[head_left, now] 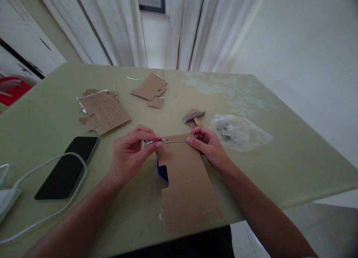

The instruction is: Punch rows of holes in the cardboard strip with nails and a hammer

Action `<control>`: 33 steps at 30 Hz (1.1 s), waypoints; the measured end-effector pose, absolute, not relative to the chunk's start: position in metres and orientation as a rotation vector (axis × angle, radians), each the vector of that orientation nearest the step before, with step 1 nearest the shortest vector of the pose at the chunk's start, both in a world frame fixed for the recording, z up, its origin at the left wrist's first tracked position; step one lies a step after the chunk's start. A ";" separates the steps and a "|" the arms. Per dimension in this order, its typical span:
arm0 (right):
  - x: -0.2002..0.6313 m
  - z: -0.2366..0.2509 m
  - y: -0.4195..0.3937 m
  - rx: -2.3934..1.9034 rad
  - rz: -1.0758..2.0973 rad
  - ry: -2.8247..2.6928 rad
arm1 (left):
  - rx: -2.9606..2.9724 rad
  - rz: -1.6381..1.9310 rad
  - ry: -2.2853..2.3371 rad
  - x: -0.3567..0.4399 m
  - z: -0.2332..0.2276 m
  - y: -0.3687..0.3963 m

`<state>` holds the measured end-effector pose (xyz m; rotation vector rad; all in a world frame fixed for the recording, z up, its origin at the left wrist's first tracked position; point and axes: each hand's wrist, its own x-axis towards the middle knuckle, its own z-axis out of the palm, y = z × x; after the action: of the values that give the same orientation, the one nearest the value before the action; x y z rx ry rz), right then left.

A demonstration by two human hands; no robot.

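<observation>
- Your left hand (131,153): pinches thin metal pin (156,141), tip at cardboard sheet (186,183).
- Your right hand (208,144): fingers press sheet's top edge, mid-worktop (50,116).
- Progress: one hole row (177,140) punched along the edge; rest of sheet unpunched.
- Nearby: hammer (194,116), punched scrap (104,110).

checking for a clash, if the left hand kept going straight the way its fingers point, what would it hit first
The left hand points rightward along the top edge of the cardboard sheet, pinching a thin metal tool. Going straight on, it would likely meet the right hand's fingertips resting on that same edge, though depth is hard to judge.
</observation>
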<state>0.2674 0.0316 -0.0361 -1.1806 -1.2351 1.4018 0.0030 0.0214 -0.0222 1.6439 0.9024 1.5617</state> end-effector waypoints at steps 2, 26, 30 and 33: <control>0.268 -0.037 0.032 -1.178 1.419 -1.232 | 1.652 1.570 0.900 0.003 -0.022 0.022; 0.267 -0.036 0.030 -1.160 1.450 -1.185 | 1.558 1.562 0.820 0.004 -0.024 0.020; 0.267 -0.036 0.030 -1.156 1.480 -1.198 | 1.548 1.557 0.835 0.004 -0.024 0.020; 0.267 -0.034 0.030 -1.160 1.491 -1.195 | 1.557 1.560 0.851 0.003 -0.022 0.021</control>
<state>0.2667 0.0296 -0.0343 -1.1604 -1.1947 1.4908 0.0034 0.0207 -0.0225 1.5574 0.8512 1.5602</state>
